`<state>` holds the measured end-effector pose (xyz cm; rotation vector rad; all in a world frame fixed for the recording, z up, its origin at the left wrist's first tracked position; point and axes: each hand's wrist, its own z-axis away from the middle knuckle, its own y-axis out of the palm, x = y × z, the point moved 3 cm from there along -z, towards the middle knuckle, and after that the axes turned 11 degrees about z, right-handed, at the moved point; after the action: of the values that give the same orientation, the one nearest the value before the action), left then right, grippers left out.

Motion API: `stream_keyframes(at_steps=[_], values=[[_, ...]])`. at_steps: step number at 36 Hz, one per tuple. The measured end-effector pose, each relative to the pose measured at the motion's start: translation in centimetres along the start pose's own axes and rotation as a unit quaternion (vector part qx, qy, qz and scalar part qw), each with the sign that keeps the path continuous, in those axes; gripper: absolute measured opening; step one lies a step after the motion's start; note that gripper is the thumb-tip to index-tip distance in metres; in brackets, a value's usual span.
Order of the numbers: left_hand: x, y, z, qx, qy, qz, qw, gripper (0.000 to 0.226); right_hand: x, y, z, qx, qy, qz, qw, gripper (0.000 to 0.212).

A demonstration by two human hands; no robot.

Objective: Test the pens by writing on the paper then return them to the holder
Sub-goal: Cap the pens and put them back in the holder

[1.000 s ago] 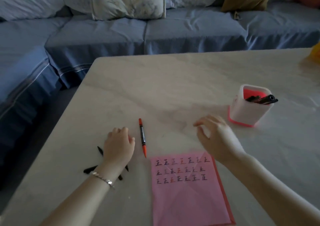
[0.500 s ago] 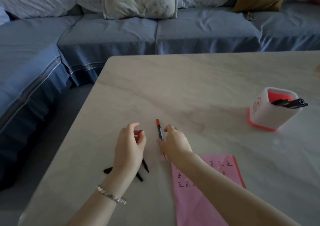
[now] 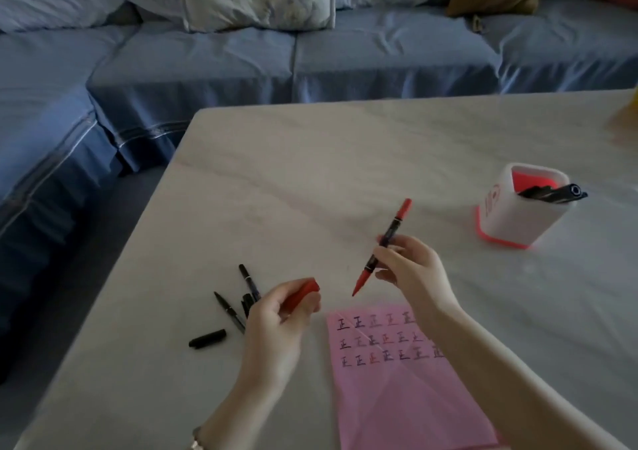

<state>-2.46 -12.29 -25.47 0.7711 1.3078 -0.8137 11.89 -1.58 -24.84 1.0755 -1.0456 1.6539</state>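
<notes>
Behind left hand [image 3: 276, 315], pens [image 3: 241, 297] half-hidden.

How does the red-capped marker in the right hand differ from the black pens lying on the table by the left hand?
The red-capped marker is lifted and tilted in the right hand; the black pens lie flat on the marble table, unheld. The marker has red ends on a dark barrel; the pens are all black. Both are slim writing tools outside the white pen holder.

red pen [image 3: 383, 246], pink paper [image 3: 407, 398], white holder [image 3: 500, 222] with red base, blue sofa [image 3: 310, 59]
</notes>
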Motion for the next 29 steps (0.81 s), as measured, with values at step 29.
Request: stream_keyframes(at_steps=[29], values=[[-2.2,6.6,4.1,0.193,0.06,-0.137,0.97,0.019,-1.9,-5.2,7.5,0.011,-0.022,-0.245,0.969,0.058]])
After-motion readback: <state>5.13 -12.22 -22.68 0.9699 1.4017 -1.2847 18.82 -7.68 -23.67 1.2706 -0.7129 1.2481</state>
